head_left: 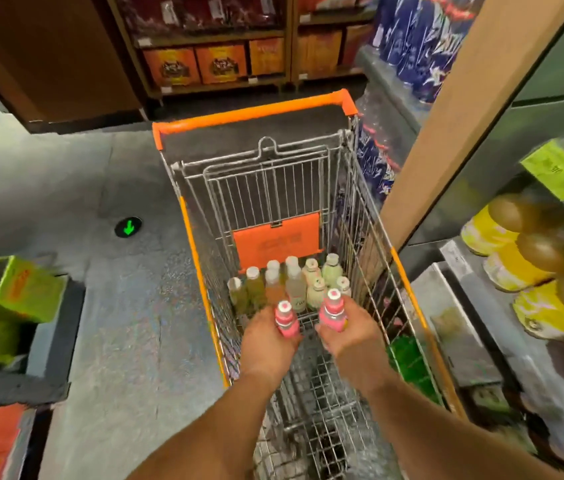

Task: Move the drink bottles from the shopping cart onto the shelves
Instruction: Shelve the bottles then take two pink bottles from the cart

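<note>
The shopping cart (273, 209) is open at the top, so the way down into it is free between its wire sides. At its far end, in the middle of the frame, a cluster of bottles (291, 285) fills the floor against the orange flap (277, 239); the near wire floor, lower centre, is bare. Both hands, left hand (266, 341) and right hand (349, 334), are occupied, each gripping a pink bottle. At right, the shelves (474, 278) stand just beside the cart, their lower level crowded with yellow jars (515, 258). At left, the floor (117, 306) lies open beside the cart.
</note>
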{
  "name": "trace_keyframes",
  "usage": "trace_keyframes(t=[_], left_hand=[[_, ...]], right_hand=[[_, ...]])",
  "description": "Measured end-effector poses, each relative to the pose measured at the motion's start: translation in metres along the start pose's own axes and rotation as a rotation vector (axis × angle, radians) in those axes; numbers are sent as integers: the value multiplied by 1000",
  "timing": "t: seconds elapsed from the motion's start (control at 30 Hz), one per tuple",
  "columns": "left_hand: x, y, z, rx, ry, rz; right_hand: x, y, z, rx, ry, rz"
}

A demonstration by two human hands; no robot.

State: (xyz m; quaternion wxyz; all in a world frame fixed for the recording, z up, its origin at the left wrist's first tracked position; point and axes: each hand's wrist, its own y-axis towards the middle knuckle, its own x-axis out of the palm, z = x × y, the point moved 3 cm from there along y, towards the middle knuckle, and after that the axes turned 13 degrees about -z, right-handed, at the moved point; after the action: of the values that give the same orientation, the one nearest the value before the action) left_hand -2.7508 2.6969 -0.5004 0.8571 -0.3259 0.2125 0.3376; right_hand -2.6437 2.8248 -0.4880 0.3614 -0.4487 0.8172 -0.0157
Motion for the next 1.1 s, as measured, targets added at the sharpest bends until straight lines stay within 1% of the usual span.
trace_keyframes(t=[0.07, 0.17, 0.23, 0.3, 0.4, 0.5, 0.57, 0.67, 0.77, 0.87, 0.93, 1.03, 1.1], left_hand=[[32, 33, -11, -22, 8, -34], [82, 89, -27, -44, 9, -66], [116, 128, -39, -46, 41, -97], [147, 163, -50, -45, 56, -94], [183, 203, -73, -53, 39, -36], [216, 226, -90, -79, -20, -86], [231, 235, -89, -20, -83, -101], [240, 242, -83, 38, -77, -72], [240, 240, -86, 100, -44, -60], [238, 237, -87, 54, -118, -102], [233, 237, -85, 17, -164, -125], [223, 234, -82, 24, -135, -131], [215, 230, -80, 38, -122, -148]], right_hand=[[11, 35, 31, 41, 33, 9], [28, 96, 76, 117, -6, 16], [39, 132, 106, 122, 0, 52], [51, 160, 135, 107, 3, 84], [68, 192, 175, 154, 43, 125], [86, 212, 210, 241, 98, 117], [93, 216, 227, 263, 113, 111], [94, 219, 231, 253, 30, 136], [95, 218, 226, 308, 70, 209], [98, 216, 219, 367, 53, 231], [97, 213, 215, 423, 169, 249], [92, 205, 204, 450, 242, 311], [86, 196, 195, 468, 155, 316]])
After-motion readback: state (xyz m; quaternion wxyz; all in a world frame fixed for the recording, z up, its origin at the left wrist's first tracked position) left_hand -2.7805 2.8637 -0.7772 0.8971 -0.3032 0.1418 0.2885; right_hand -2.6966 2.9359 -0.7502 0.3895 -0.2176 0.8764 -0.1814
